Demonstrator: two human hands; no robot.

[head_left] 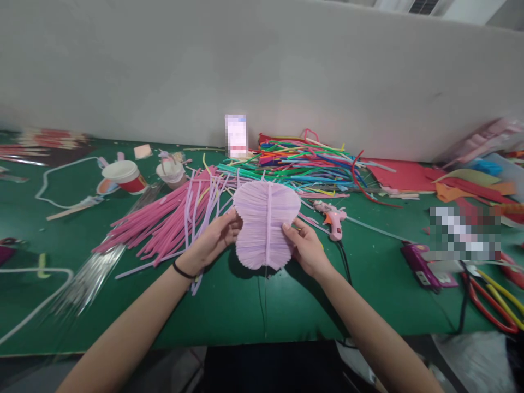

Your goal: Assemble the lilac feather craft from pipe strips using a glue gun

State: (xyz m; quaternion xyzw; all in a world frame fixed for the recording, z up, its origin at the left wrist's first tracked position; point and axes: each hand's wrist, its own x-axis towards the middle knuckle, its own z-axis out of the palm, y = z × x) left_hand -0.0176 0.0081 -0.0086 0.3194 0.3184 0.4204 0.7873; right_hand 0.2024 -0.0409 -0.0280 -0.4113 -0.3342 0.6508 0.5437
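Observation:
A lilac butterfly shape made of pipe cleaners [254,229] is held up over the table, a raised strip down its middle and a thin wire hanging from its lower end. My left hand [221,234] grips its left edge, with the fingertips partly behind it. On the right edge, my right hand [305,245] pinches it, thumb on the front and fingers behind. Just beyond my right hand lies a pink glue gun [333,218] with a black cord. Left of the butterfly, pink pipe cleaners [151,224] and loose lilac ones [196,204] are spread out.
Many-coloured pipe cleaners [303,164] lie piled against the grey partition [262,71], near an upright phone [236,135]. A red and white cup [129,177] stands at left above thin wires [88,278]. Red-and-yellow-handled pliers [495,300] and a purple device [426,265] rest at right.

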